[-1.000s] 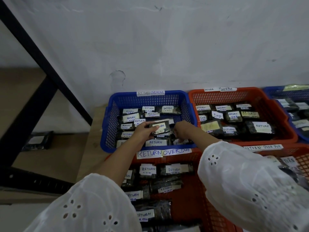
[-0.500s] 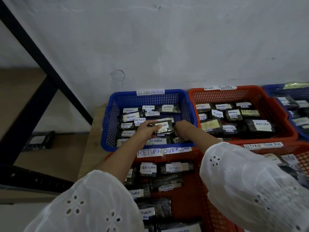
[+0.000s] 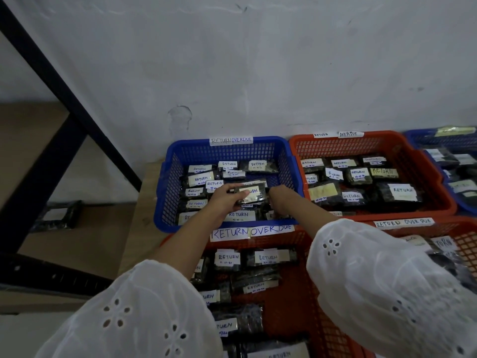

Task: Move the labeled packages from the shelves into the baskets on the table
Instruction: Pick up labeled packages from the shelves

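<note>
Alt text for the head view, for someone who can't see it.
The left hand and right hand hold one RETURN-labeled package over the blue basket tagged RETURN OVERDUE, which holds many similar packages. An orange basket sits to its right, a second orange basket nearer the person.

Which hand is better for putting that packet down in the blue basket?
Left, probably. The left hand grips the packet above the blue basket, fingers wrapped across its label. The right hand is only at the packet's end, and its fingers are hidden.
</note>
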`<action>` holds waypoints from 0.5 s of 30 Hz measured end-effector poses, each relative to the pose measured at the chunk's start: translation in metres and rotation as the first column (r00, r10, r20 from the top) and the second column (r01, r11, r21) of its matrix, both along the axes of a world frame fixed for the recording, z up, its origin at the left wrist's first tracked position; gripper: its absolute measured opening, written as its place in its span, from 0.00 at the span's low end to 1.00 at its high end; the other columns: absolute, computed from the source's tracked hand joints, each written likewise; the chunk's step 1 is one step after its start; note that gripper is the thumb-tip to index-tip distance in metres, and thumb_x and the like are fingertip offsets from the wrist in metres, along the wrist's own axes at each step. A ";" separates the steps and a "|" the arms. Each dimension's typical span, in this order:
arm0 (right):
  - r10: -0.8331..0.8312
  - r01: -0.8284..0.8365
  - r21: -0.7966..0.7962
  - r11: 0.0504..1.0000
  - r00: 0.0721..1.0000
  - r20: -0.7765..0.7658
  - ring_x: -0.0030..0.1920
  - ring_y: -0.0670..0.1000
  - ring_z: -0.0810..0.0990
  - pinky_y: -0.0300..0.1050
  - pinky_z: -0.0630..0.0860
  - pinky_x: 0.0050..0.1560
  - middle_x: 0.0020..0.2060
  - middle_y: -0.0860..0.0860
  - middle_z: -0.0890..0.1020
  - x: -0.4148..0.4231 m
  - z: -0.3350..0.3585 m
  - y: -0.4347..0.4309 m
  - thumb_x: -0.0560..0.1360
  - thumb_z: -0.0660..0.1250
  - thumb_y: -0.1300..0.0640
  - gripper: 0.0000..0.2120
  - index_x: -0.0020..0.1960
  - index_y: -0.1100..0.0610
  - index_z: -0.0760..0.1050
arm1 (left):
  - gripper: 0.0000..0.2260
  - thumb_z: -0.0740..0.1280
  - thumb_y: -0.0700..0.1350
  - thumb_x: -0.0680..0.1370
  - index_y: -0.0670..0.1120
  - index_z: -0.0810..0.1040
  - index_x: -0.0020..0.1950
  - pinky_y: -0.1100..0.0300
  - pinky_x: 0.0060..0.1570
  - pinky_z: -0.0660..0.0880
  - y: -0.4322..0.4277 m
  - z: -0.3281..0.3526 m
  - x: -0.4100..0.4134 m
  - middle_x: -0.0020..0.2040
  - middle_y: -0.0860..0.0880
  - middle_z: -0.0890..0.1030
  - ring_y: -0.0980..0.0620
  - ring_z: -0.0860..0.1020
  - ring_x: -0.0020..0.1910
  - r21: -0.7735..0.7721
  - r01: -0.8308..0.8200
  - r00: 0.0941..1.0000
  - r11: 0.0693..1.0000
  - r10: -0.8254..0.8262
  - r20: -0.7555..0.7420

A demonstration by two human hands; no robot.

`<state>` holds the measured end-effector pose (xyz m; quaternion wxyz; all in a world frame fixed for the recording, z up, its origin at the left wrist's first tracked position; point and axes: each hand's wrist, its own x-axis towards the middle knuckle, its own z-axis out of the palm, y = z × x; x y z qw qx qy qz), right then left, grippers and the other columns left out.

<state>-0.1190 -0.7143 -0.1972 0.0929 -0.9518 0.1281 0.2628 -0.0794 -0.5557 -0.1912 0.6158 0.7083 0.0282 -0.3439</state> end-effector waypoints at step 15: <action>-0.712 0.314 0.729 0.609 0.621 0.327 0.46 0.58 0.79 0.56 0.78 0.52 0.49 0.63 0.80 -0.064 0.043 0.000 0.82 0.56 0.56 0.15 0.54 0.65 0.76 | 0.09 0.70 0.39 0.75 0.47 0.76 0.53 0.53 0.53 0.78 -0.002 0.037 -0.042 0.60 0.41 0.77 0.46 0.78 0.54 -0.093 -0.004 1.000 0.996 0.006 0.024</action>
